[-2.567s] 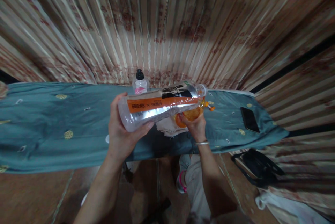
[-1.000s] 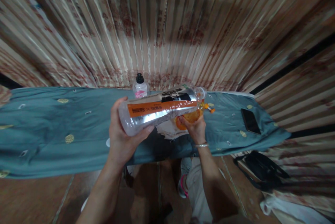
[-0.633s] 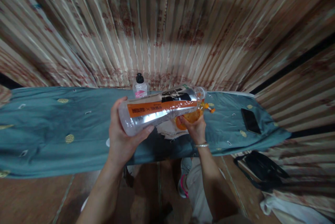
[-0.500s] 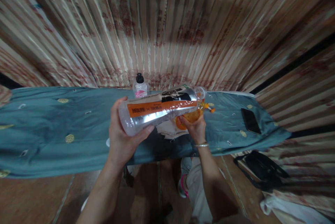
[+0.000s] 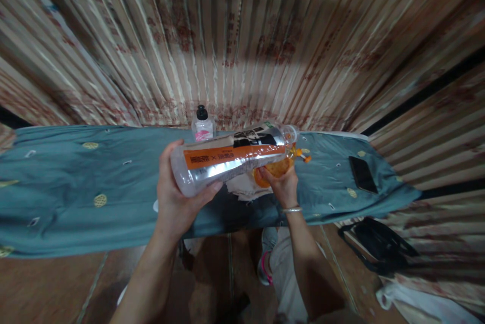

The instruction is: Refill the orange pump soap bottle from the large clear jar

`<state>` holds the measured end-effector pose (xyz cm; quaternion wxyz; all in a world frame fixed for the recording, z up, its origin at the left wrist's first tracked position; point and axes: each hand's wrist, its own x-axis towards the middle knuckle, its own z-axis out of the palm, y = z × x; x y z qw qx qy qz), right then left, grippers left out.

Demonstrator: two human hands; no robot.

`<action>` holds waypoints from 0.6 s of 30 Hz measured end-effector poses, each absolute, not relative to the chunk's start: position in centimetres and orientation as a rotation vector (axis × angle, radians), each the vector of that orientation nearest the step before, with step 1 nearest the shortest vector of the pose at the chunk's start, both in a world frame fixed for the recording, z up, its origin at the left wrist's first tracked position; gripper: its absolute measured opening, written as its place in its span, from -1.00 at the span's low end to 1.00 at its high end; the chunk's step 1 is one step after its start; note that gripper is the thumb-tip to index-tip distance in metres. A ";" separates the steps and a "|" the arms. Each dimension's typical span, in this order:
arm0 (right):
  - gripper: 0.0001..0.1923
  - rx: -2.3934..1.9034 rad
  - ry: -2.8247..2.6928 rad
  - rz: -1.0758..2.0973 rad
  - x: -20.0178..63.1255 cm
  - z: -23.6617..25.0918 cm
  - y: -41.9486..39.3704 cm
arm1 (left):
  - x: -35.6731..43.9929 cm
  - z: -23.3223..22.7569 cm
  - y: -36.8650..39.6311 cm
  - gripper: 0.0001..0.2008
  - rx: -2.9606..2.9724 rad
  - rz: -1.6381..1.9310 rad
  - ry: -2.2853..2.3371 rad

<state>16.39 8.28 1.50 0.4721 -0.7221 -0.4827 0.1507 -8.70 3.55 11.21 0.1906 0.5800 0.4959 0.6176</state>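
Note:
My left hand (image 5: 178,197) is closed around the base of a large clear plastic bottle (image 5: 231,154) with an orange and silver label. The bottle lies tilted nearly on its side, its neck toward the right and slightly raised. My right hand (image 5: 282,180) grips a smaller orange bottle (image 5: 279,167) with an orange and white tip, just below the large bottle's neck. The large bottle covers part of the orange one, so I cannot tell whether their mouths touch. A crumpled white cloth or tissue (image 5: 246,187) lies beneath them.
A teal patterned cloth (image 5: 129,177) covers the narrow table. Behind the large bottle stands a small clear bottle with a black cap (image 5: 203,124). A black phone (image 5: 362,174) lies at the right. A black bag (image 5: 382,243) rests on the floor; pleated curtains (image 5: 235,36) hang behind.

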 end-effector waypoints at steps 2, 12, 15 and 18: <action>-0.16 -1.769 -1.173 0.381 16.4 1.4 8.3 | -8.7 11.3 3.5 -0.24 1.636 1.737 1.385; -0.16 -1.781 -1.168 0.386 16.4 1.6 8.3 | -8.7 11.2 3.5 -0.22 1.606 1.730 1.374; -0.16 -1.784 -1.157 0.388 16.3 1.7 8.3 | -8.8 11.1 3.6 -0.21 1.603 1.721 1.388; -0.15 -1.780 -1.149 0.408 16.3 1.7 8.3 | -8.9 11.0 3.7 -0.17 1.596 1.734 1.387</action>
